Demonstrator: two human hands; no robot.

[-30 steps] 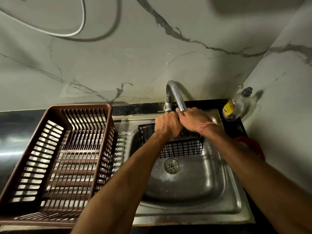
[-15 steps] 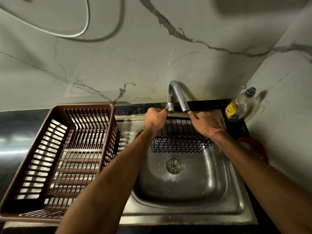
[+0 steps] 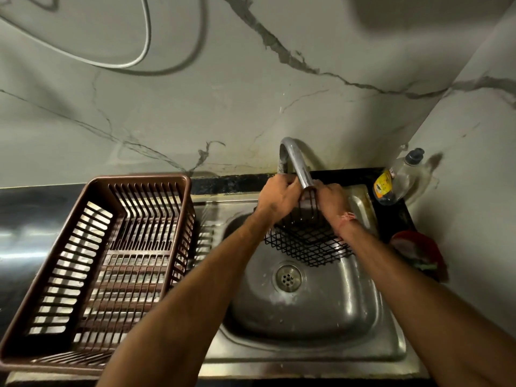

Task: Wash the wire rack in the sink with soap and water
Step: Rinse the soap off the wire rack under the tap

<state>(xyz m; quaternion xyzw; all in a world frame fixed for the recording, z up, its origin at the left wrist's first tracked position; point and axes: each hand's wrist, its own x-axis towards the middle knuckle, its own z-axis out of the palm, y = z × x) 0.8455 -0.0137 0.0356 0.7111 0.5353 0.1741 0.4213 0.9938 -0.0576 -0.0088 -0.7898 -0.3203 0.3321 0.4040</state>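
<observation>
Both hands on the black wire rack, right under the tap, centre of the frame.

Left hand and right hand have their fingers curled round the rack's top edge, close together just below the spout, holding it tilted over the back of the steel sink. Brown plastic dish basket sits at lower left beside the basin, and a soap bottle leans in the corner at the right.

Glossy steel sink; black wire rack; brown plastic basket.
</observation>
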